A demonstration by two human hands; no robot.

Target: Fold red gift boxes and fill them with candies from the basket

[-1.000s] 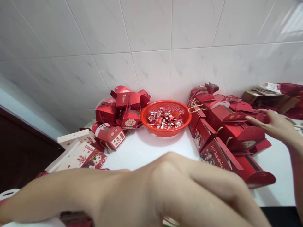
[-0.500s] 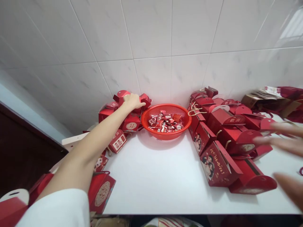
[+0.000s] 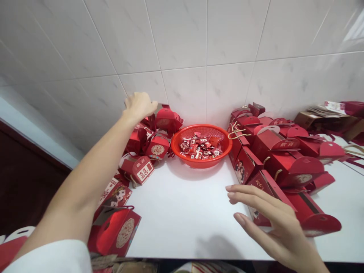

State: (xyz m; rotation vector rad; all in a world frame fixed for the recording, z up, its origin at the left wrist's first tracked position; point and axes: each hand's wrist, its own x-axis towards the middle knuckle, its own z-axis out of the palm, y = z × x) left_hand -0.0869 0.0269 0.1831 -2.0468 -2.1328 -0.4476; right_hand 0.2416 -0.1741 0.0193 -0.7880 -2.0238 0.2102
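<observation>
My left hand (image 3: 140, 104) is raised over the back of the left pile of red boxes (image 3: 157, 148), near the wall. Its fingers curl down; what they hold, if anything, is hidden. My right hand (image 3: 270, 220) is empty, thumb and fingers apart, above the white table (image 3: 182, 212) and in front of a red box with a couple printed on it (image 3: 243, 167). Between the two groups of boxes sits a red plastic basket (image 3: 201, 163) with small red wrapped packets (image 3: 200, 146) inside.
More red boxes (image 3: 284, 163) stand in rows on the right, several with gold cord handles. Behind them at the far right lies a cardboard box (image 3: 309, 120) with flat pieces on top. A tiled wall (image 3: 182, 38) borders the table's back.
My left hand has moved left and up over the left pile. From the right edge, my right hand has come inward, over the table beside the printed boxes.
</observation>
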